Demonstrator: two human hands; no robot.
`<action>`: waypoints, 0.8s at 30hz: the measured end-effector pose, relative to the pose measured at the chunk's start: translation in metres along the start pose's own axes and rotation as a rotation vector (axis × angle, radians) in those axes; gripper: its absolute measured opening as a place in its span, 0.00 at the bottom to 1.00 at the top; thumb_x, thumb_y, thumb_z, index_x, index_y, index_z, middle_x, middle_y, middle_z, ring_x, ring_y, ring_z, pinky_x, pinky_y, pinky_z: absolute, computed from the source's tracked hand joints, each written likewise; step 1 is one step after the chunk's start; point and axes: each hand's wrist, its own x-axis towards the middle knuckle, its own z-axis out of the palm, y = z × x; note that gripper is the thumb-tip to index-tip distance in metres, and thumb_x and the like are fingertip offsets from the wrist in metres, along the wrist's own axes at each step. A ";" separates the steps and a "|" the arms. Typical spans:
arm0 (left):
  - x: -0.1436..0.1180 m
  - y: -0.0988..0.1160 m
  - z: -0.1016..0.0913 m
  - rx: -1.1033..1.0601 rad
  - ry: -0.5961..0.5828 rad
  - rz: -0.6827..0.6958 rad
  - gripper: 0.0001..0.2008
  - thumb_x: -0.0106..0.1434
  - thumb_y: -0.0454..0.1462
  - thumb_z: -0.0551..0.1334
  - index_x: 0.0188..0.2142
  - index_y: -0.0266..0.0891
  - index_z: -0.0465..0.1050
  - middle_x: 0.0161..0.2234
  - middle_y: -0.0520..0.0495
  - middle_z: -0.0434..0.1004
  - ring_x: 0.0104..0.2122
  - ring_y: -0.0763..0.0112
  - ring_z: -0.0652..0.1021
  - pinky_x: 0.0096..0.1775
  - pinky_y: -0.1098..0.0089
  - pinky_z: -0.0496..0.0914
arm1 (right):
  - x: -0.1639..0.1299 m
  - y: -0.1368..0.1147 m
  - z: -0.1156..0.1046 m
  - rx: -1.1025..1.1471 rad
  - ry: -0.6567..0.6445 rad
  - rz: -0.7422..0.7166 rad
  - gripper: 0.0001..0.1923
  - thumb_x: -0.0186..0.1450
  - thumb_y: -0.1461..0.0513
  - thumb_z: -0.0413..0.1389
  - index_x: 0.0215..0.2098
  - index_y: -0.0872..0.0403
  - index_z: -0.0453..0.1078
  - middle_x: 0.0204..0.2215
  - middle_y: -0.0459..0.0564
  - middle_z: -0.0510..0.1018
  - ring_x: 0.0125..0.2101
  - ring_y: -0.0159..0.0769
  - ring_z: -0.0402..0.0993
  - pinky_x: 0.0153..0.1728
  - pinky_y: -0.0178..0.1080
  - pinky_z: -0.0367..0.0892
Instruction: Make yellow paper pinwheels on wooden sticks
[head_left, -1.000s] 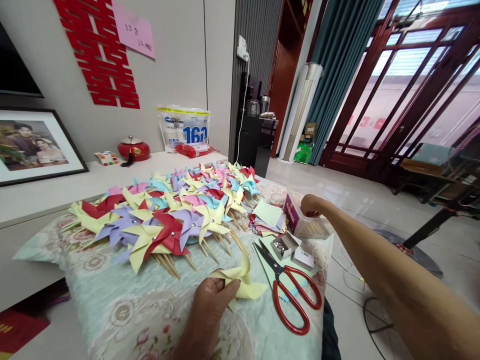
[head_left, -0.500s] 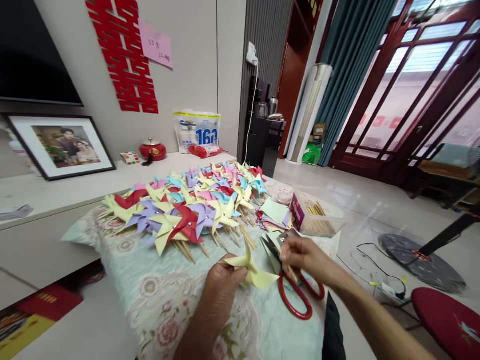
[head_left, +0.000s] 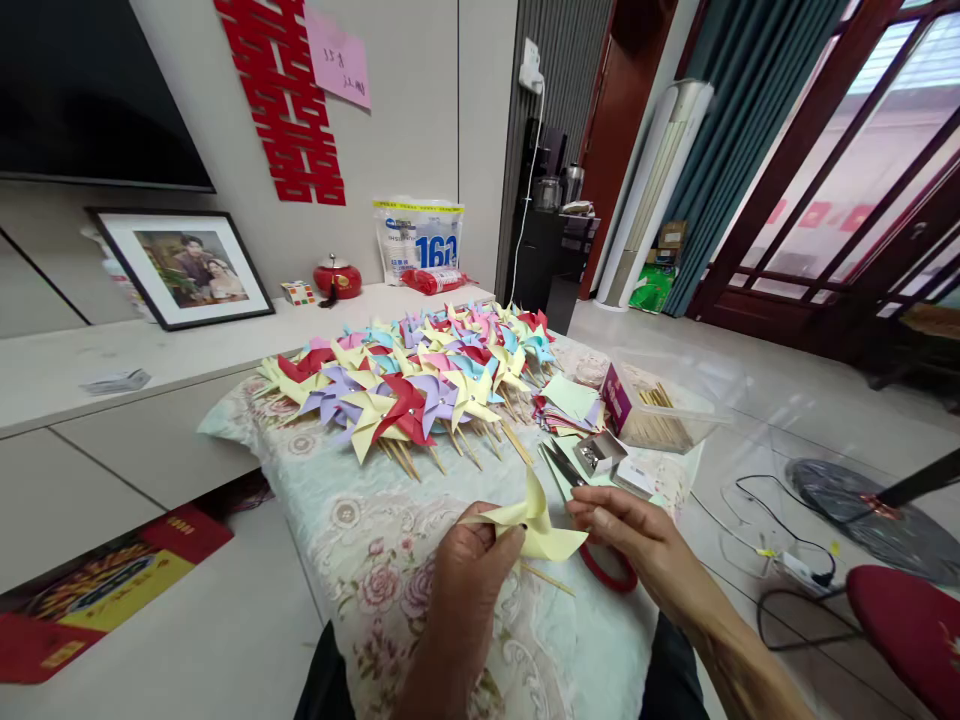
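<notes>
My left hand is closed, pinching a pale yellow paper pinwheel between thumb and fingers. A small dark spot shows at its centre by my thumb. Just below it a thin wooden stick pokes out; its near end is hidden. To the right, my right hand has thumb and fingers pressed together in a pinch; anything between them is too small to make out. Red-handled scissors lie partly under that hand, blades pointing away. Behind them sits a small open box of metal pins.
Many finished pinwheels on sticks cover the table's far left. At the far right are a stack of coloured paper, a clear plastic box of sticks and a small white box. A floral cloth covers the table.
My right hand has moved away from the pin box, which is now uncovered. A stick now shows below the pinwheel. The view has shifted, and my left hand still holds the pinwheel.
</notes>
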 end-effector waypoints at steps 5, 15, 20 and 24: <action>-0.005 -0.009 -0.005 0.162 -0.076 0.059 0.08 0.50 0.35 0.70 0.28 0.38 0.72 0.23 0.52 0.78 0.25 0.72 0.73 0.30 0.73 0.66 | -0.007 -0.014 0.021 -0.127 -0.089 -0.078 0.21 0.62 0.47 0.63 0.43 0.53 0.77 0.38 0.52 0.79 0.38 0.42 0.74 0.40 0.41 0.67; -0.018 -0.007 -0.003 0.512 -0.077 0.212 0.02 0.55 0.34 0.66 0.28 0.40 0.74 0.24 0.53 0.76 0.28 0.69 0.74 0.33 0.72 0.66 | -0.007 -0.011 0.041 -0.271 -0.007 -0.198 0.09 0.63 0.55 0.63 0.33 0.53 0.76 0.32 0.47 0.76 0.34 0.37 0.70 0.36 0.37 0.62; -0.020 0.008 -0.013 0.465 -0.118 0.179 0.09 0.62 0.43 0.64 0.36 0.40 0.76 0.34 0.46 0.83 0.36 0.62 0.79 0.39 0.67 0.69 | -0.011 -0.004 0.022 -0.041 -0.012 -0.134 0.09 0.61 0.56 0.65 0.32 0.52 0.74 0.42 0.49 0.76 0.35 0.36 0.70 0.37 0.37 0.64; -0.024 0.023 -0.021 0.535 -0.135 0.261 0.16 0.68 0.48 0.56 0.40 0.40 0.77 0.41 0.42 0.83 0.45 0.57 0.78 0.46 0.63 0.68 | -0.015 -0.005 0.016 0.076 -0.192 0.024 0.12 0.59 0.55 0.67 0.37 0.52 0.74 0.47 0.50 0.74 0.30 0.31 0.68 0.33 0.36 0.64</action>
